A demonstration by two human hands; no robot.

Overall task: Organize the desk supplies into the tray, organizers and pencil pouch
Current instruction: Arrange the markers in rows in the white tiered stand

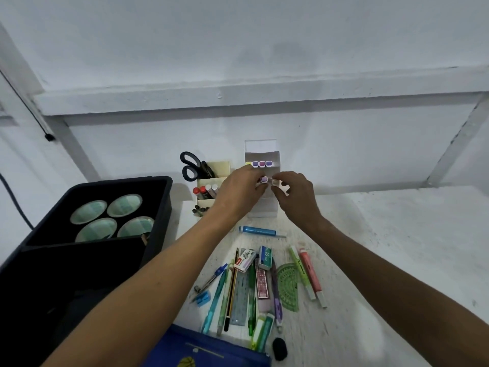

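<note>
A white tiered organizer (260,153) stands at the back of the desk with several purple-capped markers and a yellow one in its top row. My left hand (239,189) pinches a purple-capped marker (264,179) at the organizer's lower tier. Beside it, my right hand (296,194) pinches a pale-capped marker (275,182). A cream organizer (221,168) to the left holds black scissors (191,165) and red and white capped pens (205,191). The blue pencil pouch (211,350) lies at the front edge.
A black tray (164,205) with round green-lined lids sits at the left. Loose supplies lie in front: a blue tube (258,230), staple boxes (264,257), green protractor (289,284), green and pink highlighters (308,274), pens, ruler, blue sharpener (203,298), black eraser (279,348).
</note>
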